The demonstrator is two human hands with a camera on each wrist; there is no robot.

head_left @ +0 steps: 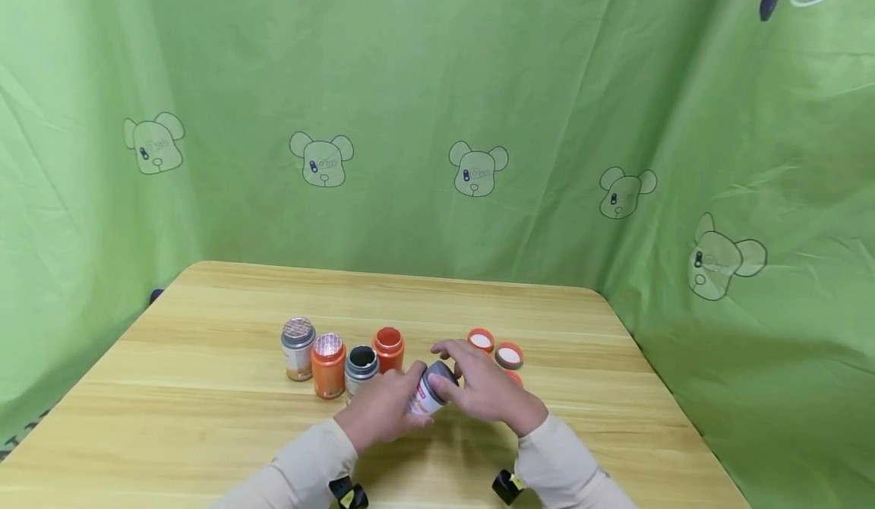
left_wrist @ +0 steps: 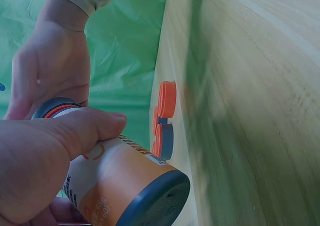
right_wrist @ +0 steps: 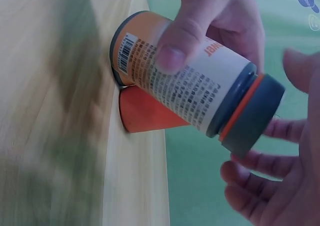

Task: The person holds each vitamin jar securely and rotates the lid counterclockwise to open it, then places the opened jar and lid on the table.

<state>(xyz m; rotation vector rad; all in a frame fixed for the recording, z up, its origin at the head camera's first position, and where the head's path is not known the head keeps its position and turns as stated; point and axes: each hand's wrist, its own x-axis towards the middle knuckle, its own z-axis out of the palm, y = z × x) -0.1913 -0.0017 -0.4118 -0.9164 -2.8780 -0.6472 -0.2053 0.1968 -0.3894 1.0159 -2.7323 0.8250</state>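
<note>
My left hand point(head_left: 383, 410) grips a tilted pill bottle point(right_wrist: 185, 85) round its body, thumb along the printed label. The bottle has a dark grey base, a white and orange label, and a grey screw cap point(right_wrist: 256, 117) with an orange ring beneath it. My right hand point(head_left: 488, 387) is at the cap end, its thumb spread away from the cap and its fingertips right by the cap's edge. In the left wrist view the bottle's base point(left_wrist: 162, 201) points toward the camera, and the right palm point(left_wrist: 60, 65) shows behind the cap.
Left of my hands stand a foil-sealed grey bottle point(head_left: 298, 353), a foil-sealed orange bottle point(head_left: 330, 372), an uncapped grey bottle point(head_left: 360, 368) and an uncapped orange bottle point(head_left: 390, 349). Several loose caps point(head_left: 509, 355) lie beyond my right hand on the wooden table point(head_left: 581, 403). Green curtains point(head_left: 396, 99) surround it.
</note>
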